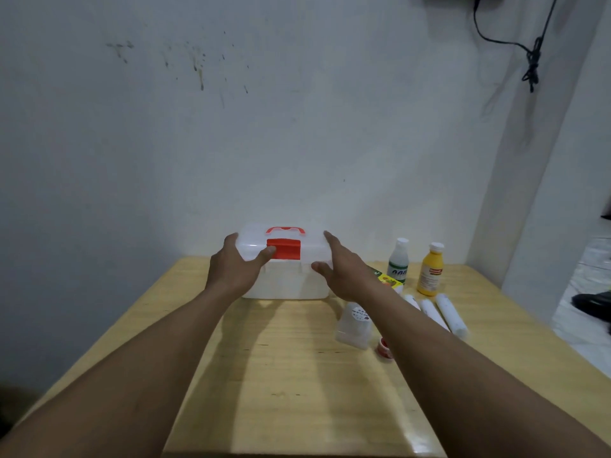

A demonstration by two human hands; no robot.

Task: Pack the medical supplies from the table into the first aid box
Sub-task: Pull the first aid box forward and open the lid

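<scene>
White box (284,282), two bottles (398,261), three rolls (451,314)

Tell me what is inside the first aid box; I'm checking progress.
Nothing can be made out: the first aid box is closed, its cloudy walls hide the inside. The left hand grips its lid.

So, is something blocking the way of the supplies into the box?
Yes: the lid of the box is shut, its red latch down. The left hand has its thumb at the latch; the right hand is at the lid's right side.
</scene>
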